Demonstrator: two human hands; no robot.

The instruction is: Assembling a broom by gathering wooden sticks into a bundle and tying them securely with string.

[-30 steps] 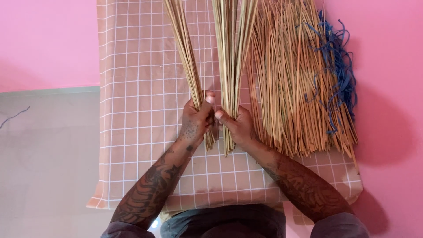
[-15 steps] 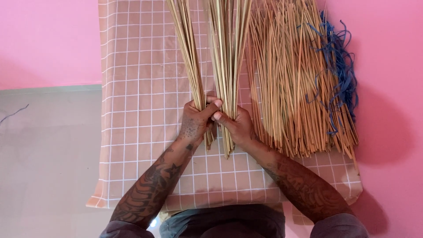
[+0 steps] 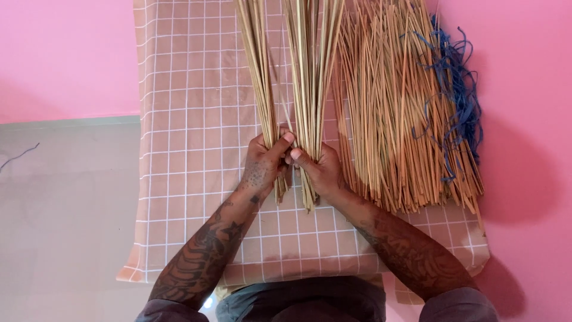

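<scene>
Head view, only one: L hand is closed round a thin bundle of pale sticks, gripped near its lower end; stub ends poke out just below the fist. R hand is closed round a thicker stick bundle, same way, its cut ends reaching a bit further toward the near edge of the checked cloth. Both bundles run lengthwise, near edge to far edge, fanning slightly away from the person, so the long axis points straight out from each fist. Hands are side by side, thumbs touching, about mid-cloth. Loose pile of sticks lies just right of the R hand, w/ blue cord tangled at its right side near the cloth's right edge. R hand is the nearer one to the pile.
</scene>
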